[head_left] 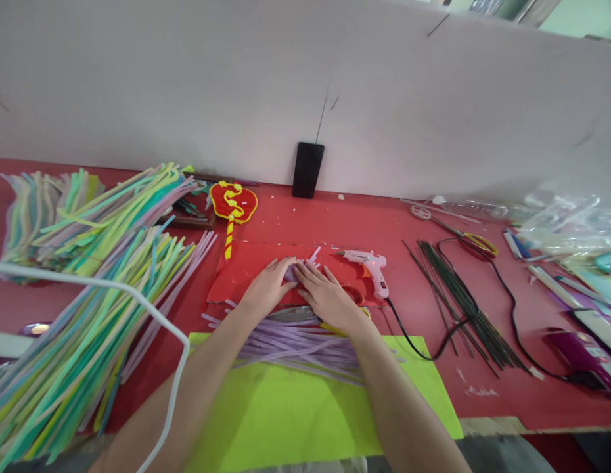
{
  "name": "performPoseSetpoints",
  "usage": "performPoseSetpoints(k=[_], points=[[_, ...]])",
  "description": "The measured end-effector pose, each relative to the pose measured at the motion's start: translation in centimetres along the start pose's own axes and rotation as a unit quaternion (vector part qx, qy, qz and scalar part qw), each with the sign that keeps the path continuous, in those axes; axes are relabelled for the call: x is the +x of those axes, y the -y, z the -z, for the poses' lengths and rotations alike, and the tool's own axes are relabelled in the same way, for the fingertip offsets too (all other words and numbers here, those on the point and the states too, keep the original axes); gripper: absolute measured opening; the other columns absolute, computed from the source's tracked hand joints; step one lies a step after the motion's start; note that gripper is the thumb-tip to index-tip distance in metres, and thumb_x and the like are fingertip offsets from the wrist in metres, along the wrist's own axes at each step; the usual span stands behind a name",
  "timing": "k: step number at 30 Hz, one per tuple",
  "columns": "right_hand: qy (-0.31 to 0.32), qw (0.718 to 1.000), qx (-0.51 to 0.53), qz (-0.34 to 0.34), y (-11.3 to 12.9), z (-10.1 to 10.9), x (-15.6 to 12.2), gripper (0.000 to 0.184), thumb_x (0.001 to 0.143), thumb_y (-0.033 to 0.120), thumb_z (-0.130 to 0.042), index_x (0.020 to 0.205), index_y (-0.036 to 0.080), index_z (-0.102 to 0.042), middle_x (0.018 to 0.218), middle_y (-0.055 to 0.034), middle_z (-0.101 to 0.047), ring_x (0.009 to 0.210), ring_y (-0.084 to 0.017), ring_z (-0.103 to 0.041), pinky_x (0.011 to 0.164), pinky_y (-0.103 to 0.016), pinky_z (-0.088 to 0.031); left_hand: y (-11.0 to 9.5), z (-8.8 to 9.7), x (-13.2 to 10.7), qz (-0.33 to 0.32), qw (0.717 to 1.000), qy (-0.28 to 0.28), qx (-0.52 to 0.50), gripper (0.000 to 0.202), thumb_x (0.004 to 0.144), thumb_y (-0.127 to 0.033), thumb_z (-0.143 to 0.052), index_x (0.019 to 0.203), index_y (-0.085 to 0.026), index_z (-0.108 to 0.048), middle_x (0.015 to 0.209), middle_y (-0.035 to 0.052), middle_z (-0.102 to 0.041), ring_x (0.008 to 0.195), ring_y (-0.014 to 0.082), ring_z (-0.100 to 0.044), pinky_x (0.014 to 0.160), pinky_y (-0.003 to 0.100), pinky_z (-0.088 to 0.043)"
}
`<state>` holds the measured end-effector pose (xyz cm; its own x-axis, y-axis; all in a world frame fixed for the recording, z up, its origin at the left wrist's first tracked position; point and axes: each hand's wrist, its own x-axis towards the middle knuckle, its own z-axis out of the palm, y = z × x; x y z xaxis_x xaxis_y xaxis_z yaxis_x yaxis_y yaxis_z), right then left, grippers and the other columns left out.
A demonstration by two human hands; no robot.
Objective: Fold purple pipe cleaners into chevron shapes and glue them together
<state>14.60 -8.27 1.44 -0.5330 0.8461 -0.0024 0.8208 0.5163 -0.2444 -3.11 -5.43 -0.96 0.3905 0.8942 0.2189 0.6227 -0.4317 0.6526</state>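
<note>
Both my hands meet over a red sheet [231, 279] in the middle of the table. My left hand [269, 288] is closed with its fingertips on a small bunch of lavender pipe cleaners [292, 272]. From the other side, the thumb and fingers of my right hand [329, 295] press on the same bunch, whose short ends [314, 255] stick up between the hands. Below my wrists lie scissors with grey blades [294, 314], their handles partly hidden by my right arm. Long loose lavender pipe cleaners [298, 348] spread under my forearms, on a lime-green sheet [286, 407].
Bundles of coloured pipe cleaners [93, 315] fill the left, behind a white cable [152, 315]. A pink glue gun [369, 264] lies right of my hands, its black cord crossing dark green stems [463, 309]. A red-and-yellow fan shape [234, 203] and a phone [308, 169] are behind.
</note>
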Motion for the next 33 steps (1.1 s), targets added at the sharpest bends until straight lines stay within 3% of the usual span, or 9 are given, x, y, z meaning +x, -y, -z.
performPoseSetpoints(k=[3,7,21,33], points=[[0.003,1.000,0.003,-0.001,0.09,0.17,-0.12,0.053,0.096,0.029,-0.028,0.147,0.019,-0.022,0.152,-0.0052,-0.024,0.142,-0.020,-0.016,0.114,-0.050,-0.017,-0.42,-0.18,-0.15,0.003,0.999,0.021,0.041,0.050,0.083,-0.015,-0.052,0.132,-0.014,-0.043,0.140,0.0152,-0.046,0.131,0.0240,-0.041,0.109,0.045,-0.032],[0.013,1.000,0.001,-0.008,0.19,0.24,-0.12,0.052,0.096,0.029,-0.029,0.146,0.017,-0.023,0.152,-0.0053,-0.023,0.142,-0.020,-0.015,0.114,-0.050,-0.016,-0.51,-0.37,-0.12,-0.003,0.997,0.038,0.060,0.051,0.085,-0.015,-0.047,0.135,-0.016,-0.040,0.146,0.0135,-0.038,0.136,0.0222,-0.034,0.112,0.043,-0.028],[0.001,1.000,-0.006,-0.005,0.51,0.33,-0.27,0.054,0.095,0.028,-0.028,0.148,0.019,-0.017,0.153,-0.0053,-0.022,0.142,-0.019,-0.014,0.114,-0.050,-0.017,-0.51,-0.43,0.04,0.024,0.999,0.012,0.030,0.049,0.083,-0.016,-0.052,0.131,-0.024,-0.046,0.138,0.0083,-0.051,0.131,0.0224,-0.042,0.109,0.044,-0.033],[0.001,1.000,-0.008,-0.024,0.78,0.31,-0.43,0.057,0.096,0.038,-0.031,0.148,0.020,-0.015,0.153,-0.0043,-0.019,0.142,-0.021,-0.015,0.114,-0.051,-0.015,-0.83,-0.31,0.17,0.055,0.998,0.023,0.034,0.052,0.082,-0.016,-0.055,0.133,-0.018,-0.045,0.139,0.0137,-0.048,0.131,0.0242,-0.042,0.109,0.045,-0.034]])
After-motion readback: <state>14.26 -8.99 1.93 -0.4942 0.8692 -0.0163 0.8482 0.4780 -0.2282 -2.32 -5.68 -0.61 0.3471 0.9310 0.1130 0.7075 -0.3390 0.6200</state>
